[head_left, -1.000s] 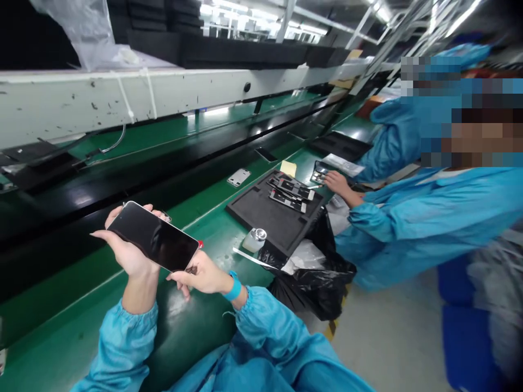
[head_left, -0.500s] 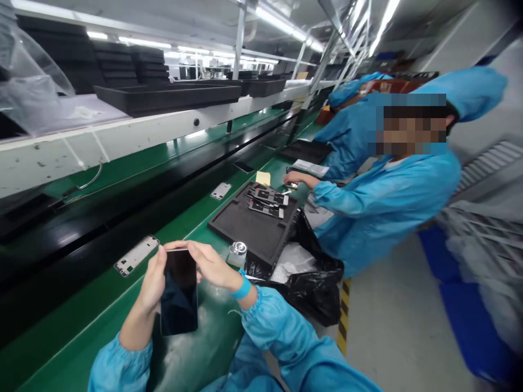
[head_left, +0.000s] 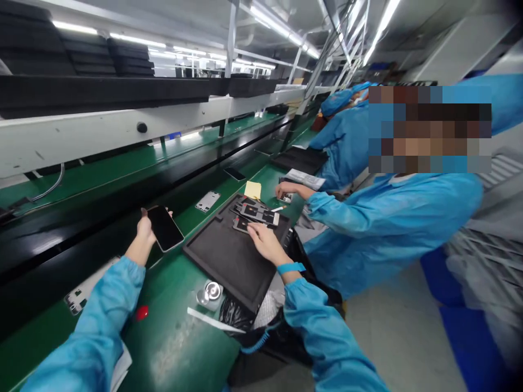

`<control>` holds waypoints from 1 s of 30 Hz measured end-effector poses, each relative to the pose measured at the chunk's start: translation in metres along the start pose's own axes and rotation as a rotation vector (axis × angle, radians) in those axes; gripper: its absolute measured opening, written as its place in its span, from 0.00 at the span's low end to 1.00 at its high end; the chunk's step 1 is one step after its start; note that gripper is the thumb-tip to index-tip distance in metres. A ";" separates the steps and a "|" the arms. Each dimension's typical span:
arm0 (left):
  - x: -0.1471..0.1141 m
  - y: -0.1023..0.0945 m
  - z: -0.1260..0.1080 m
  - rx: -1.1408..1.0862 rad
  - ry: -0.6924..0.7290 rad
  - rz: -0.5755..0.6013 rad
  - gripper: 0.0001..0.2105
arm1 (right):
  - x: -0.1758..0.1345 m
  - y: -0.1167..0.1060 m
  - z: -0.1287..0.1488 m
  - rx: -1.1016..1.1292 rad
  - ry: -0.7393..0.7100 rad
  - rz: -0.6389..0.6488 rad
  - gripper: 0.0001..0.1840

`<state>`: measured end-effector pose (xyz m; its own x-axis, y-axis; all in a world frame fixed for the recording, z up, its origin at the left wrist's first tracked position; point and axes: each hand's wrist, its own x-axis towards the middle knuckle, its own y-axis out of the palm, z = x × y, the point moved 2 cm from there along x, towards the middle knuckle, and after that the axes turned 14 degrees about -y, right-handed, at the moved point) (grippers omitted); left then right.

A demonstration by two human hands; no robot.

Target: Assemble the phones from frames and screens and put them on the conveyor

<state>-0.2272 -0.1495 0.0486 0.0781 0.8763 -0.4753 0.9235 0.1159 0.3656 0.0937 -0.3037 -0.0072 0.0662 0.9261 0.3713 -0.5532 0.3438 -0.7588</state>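
My left hand (head_left: 146, 230) grips a phone (head_left: 164, 227) by its edge, over the far side of the green bench. The phone's black glass faces up, and a pale rim shows along its near edge. My right hand (head_left: 265, 241) is closed at the end of a phone screen (head_left: 241, 224), the lowest of a small pile on the black tray (head_left: 224, 261). My fingers cover that screen's right end. More phone screens (head_left: 259, 212), with grey backs and black patches, lie just beyond my fingertips.
Pale phone frames (head_left: 208, 201) lie on the bench, one partly behind my left sleeve. Nearer are a small round-topped container (head_left: 212, 291), a red piece (head_left: 142, 312) and a white strip (head_left: 214, 321). A yellow note (head_left: 253, 190) lies beyond the tray. A co-worker's hand (head_left: 286, 189) is close by.
My hands have parted. The left has carried the phone away toward the far side of the bench; the right has left the phone and reached the screens on the tray. The view has shifted.
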 end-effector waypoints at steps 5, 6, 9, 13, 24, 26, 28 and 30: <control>0.092 0.031 0.009 0.071 0.101 -0.188 0.21 | -0.007 0.012 -0.062 -0.251 0.061 0.123 0.22; 0.104 0.035 0.011 0.104 0.135 -0.198 0.21 | -0.011 0.016 -0.067 -0.281 0.050 0.153 0.22; 0.132 0.043 0.015 0.262 0.243 -0.205 0.21 | -0.021 0.024 -0.076 -0.335 0.001 0.238 0.22; 0.160 0.054 0.020 0.572 0.339 -0.224 0.21 | -0.023 0.023 -0.084 -0.407 -0.043 0.278 0.22; 0.180 0.148 0.092 1.526 0.386 -0.037 0.61 | 0.035 0.003 -0.085 -0.380 0.138 0.431 0.36; 0.181 0.160 0.097 1.603 0.425 -0.011 0.56 | 0.043 0.002 -0.081 -0.401 0.122 0.446 0.35; 0.184 0.167 0.097 1.651 0.477 -0.012 0.45 | 0.045 0.001 -0.076 -0.412 0.077 0.454 0.32; 0.185 0.168 0.093 1.676 0.529 -0.033 0.34 | 0.042 -0.001 -0.069 -0.399 0.021 0.466 0.26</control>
<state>-0.0222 -0.0115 -0.0524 0.2483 0.9672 -0.0531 0.3043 -0.1299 -0.9437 0.1545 -0.2544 -0.0279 -0.0891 0.9945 -0.0557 -0.1750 -0.0707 -0.9820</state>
